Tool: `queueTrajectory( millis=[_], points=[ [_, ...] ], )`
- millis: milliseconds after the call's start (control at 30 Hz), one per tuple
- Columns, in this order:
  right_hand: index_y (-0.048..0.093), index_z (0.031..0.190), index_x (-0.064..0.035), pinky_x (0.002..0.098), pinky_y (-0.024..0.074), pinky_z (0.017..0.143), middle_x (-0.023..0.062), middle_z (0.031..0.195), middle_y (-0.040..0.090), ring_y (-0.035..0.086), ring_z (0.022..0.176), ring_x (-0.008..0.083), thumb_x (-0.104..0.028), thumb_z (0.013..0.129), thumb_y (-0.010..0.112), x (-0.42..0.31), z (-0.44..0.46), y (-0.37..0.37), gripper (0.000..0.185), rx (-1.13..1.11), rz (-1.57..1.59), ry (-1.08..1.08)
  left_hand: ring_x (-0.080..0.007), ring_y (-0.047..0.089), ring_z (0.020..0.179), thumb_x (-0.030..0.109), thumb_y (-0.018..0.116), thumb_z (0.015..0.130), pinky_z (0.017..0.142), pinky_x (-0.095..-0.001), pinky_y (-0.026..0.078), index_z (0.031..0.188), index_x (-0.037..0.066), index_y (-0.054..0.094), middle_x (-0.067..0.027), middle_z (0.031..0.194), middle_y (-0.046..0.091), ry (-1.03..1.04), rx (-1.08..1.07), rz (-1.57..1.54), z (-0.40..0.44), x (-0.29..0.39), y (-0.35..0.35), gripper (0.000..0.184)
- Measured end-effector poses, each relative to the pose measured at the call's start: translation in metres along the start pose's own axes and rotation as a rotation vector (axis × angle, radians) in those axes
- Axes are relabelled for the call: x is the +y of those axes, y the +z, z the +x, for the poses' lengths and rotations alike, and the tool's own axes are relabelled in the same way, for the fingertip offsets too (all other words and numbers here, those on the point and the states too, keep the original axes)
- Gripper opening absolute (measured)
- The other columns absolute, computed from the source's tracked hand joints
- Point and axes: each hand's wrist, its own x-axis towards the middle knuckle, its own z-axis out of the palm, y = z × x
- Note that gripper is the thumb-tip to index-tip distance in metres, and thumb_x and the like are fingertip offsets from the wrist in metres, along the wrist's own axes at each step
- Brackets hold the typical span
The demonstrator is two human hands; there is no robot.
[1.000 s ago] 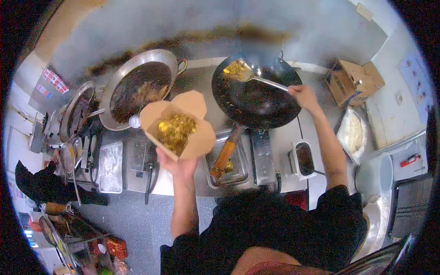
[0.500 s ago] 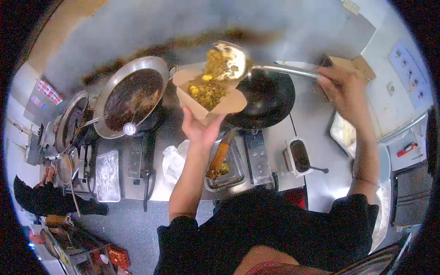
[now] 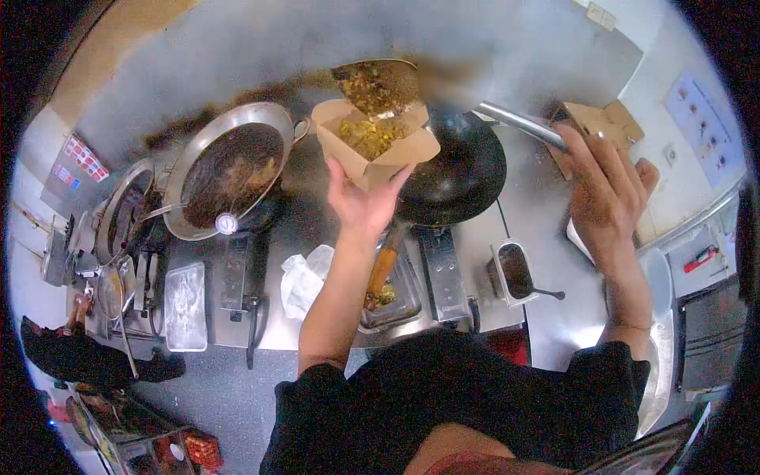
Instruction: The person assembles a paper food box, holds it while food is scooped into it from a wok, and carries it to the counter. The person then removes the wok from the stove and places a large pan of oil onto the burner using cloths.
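Observation:
My left hand (image 3: 358, 202) holds an open cardboard takeaway box (image 3: 404, 157) from below, fingers and thumb against its sides. Inside lies yellowish fried rice (image 3: 368, 139). My right hand (image 3: 606, 190) is wrapped round the metal handle of a ladle (image 3: 526, 125). The ladle's bowl, with more brown and yellow rice (image 3: 374, 89) in it, is tilted just over the box's far side. Part of the ladle near its neck is blurred. Below and right of the box sits a dark wok (image 3: 471, 178), partly hidden by it.
At the left stands a large pan of dark liquid (image 3: 229, 170) with a thermometer (image 3: 226, 223). Nearer me are a clear tray (image 3: 408, 305), a white cloth (image 3: 301, 285) and a sauce container (image 3: 514, 273). A co-worker's dark sleeve (image 3: 87, 348) shows at far left.
The box has moved slightly right and up in my left hand. The ladle's bowl has turned and tipped above the box, and my right hand has moved down a little.

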Motion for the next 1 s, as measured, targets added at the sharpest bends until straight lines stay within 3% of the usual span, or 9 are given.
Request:
queueTrajectory(
  millis=[267, 467, 533, 600, 733, 833, 900, 967, 1000],
  points=[
    [0.065, 0.103, -0.0192, 0.0284, 0.0265, 0.062, -0.0021, 0.083, 0.060, 0.055, 0.069, 0.0104, -0.015, 0.077, 0.063, 0.018, -0.007, -0.001, 0.027, 0.007, 0.005, 0.034, -0.0343, 0.025, 0.129, 0.055, 0.053, 0.078, 0.103, -0.0595, 0.020, 0.137, 0.020, 0.023, -0.0082, 0.139, 0.029, -0.041, -0.036, -0.051, 0.002, -0.009, 0.001, 0.075],
    [0.061, 0.108, -0.0200, 0.0306, 0.0327, 0.069, -0.0001, 0.088, 0.060, 0.057, 0.077, 0.0163, -0.027, 0.076, 0.063, 0.038, -0.023, 0.042, 0.032, -0.029, -0.086, 0.196, -0.0335, 0.026, 0.129, 0.056, 0.056, 0.076, 0.103, -0.0578, 0.023, 0.138, 0.020, 0.024, -0.0082, 0.139, 0.029, 0.022, 0.079, 0.029, -0.031, 0.012, -0.015, 0.078],
    [0.059, 0.106, -0.0174, 0.0347, 0.0361, 0.068, 0.0029, 0.088, 0.057, 0.056, 0.080, 0.0210, -0.028, 0.079, 0.058, 0.047, -0.039, 0.077, 0.029, -0.020, -0.193, 0.116, -0.0329, 0.028, 0.128, 0.058, 0.056, 0.074, 0.102, -0.0577, 0.023, 0.137, 0.021, 0.026, -0.0081, 0.139, 0.031, 0.069, 0.118, 0.038, -0.054, 0.026, -0.018, 0.079],
    [0.058, 0.103, -0.0135, 0.0389, 0.0386, 0.065, 0.0049, 0.085, 0.053, 0.053, 0.080, 0.0234, -0.023, 0.080, 0.054, 0.035, -0.056, 0.111, 0.026, -0.174, -0.152, 0.128, -0.0322, 0.029, 0.127, 0.060, 0.056, 0.072, 0.102, -0.0576, 0.023, 0.136, 0.021, 0.029, -0.0080, 0.138, 0.032, 0.114, 0.158, 0.052, -0.078, 0.042, -0.020, 0.080],
    [0.057, 0.100, -0.0091, 0.0382, 0.0404, 0.065, 0.0059, 0.090, 0.051, 0.050, 0.074, 0.0239, -0.014, 0.074, 0.052, 0.010, -0.122, 0.184, 0.028, -0.216, -0.040, -0.040, -0.0315, 0.035, 0.124, 0.065, 0.056, 0.069, 0.102, -0.0606, 0.017, 0.134, 0.022, 0.034, -0.0063, 0.136, 0.038, 0.223, 0.301, 0.069, -0.111, 0.069, -0.011, 0.081],
    [0.056, 0.101, -0.0094, 0.0373, 0.0408, 0.065, 0.0058, 0.093, 0.050, 0.050, 0.073, 0.0237, -0.012, 0.074, 0.050, -0.001, -0.137, 0.201, 0.029, -0.351, -0.014, -0.077, -0.0318, 0.037, 0.122, 0.066, 0.057, 0.068, 0.101, -0.0632, 0.012, 0.133, 0.021, 0.036, -0.0052, 0.134, 0.040, 0.251, 0.326, 0.006, -0.124, 0.076, -0.006, 0.082],
    [0.056, 0.102, -0.0103, 0.0375, 0.0410, 0.064, 0.0036, 0.094, 0.050, 0.050, 0.073, 0.0233, -0.012, 0.075, 0.050, -0.002, -0.135, 0.201, 0.028, -0.364, -0.006, -0.036, -0.0375, 0.021, 0.129, 0.057, 0.054, 0.075, 0.100, -0.0619, 0.022, 0.137, 0.011, 0.027, -0.0194, 0.137, 0.028, 0.240, 0.129, -0.138, -0.131, 0.078, -0.010, 0.081],
    [0.059, 0.102, -0.0102, 0.0332, 0.0424, 0.059, 0.0031, 0.085, 0.052, 0.052, 0.071, 0.0201, -0.017, 0.079, 0.053, -0.006, -0.134, 0.196, 0.024, -0.382, 0.007, 0.007, -0.0377, 0.022, 0.128, 0.056, 0.054, 0.076, 0.100, -0.0617, 0.022, 0.136, 0.011, 0.028, -0.0184, 0.137, 0.029, 0.244, 0.070, -0.139, -0.136, 0.076, -0.009, 0.079],
    [0.059, 0.102, -0.0102, 0.0332, 0.0424, 0.059, 0.0031, 0.085, 0.052, 0.052, 0.071, 0.0201, -0.017, 0.079, 0.053, -0.005, -0.131, 0.196, 0.024, -0.379, 0.009, 0.002, -0.0355, 0.029, 0.125, 0.061, 0.056, 0.070, 0.101, -0.0624, 0.018, 0.134, 0.014, 0.033, -0.0120, 0.135, 0.034, 0.264, 0.231, -0.079, -0.137, 0.074, -0.007, 0.083]
  ],
)
